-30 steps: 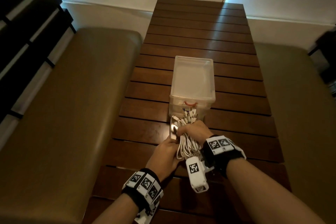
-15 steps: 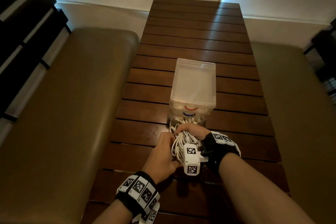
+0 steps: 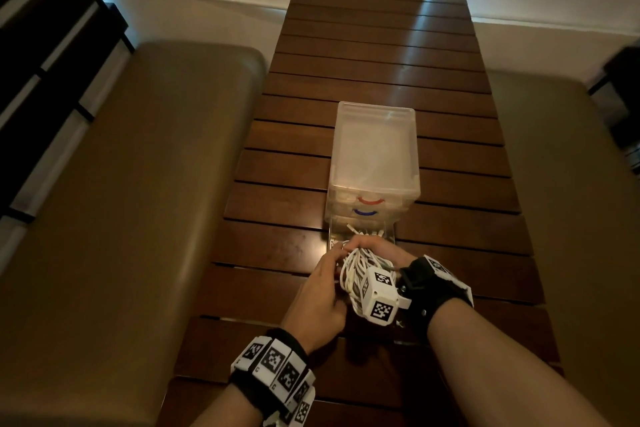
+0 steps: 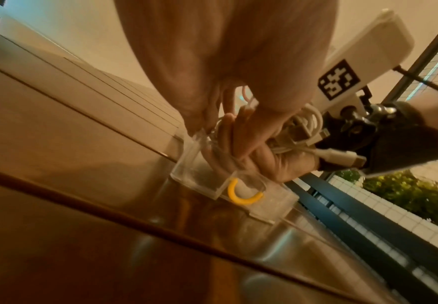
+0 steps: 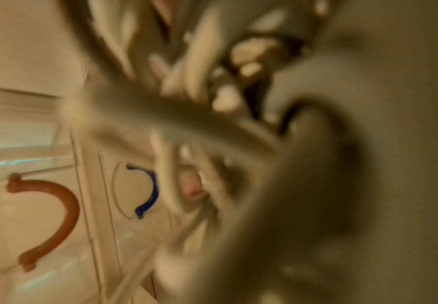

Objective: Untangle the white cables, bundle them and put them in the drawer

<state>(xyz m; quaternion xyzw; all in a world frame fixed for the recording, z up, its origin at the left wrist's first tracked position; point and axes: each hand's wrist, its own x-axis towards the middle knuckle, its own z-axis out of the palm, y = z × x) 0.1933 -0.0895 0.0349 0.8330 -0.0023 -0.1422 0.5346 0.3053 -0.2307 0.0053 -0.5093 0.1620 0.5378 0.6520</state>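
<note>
Cables: white cables bundled, gripped between both hands over the pulled-out bottom drawer.
Right hand: fingers curled over the bundle.
Left hand: fingers wrapped around its left side.
Drawer unit: on slatted table.

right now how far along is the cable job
Done: the white cables are gathered into one bundle, and the bottom drawer, the one with the yellow handle, is pulled open. In hand: the right hand and left hand both grip the bundle over the open drawer. Left: release the bundle inside and close the drawer.
</note>
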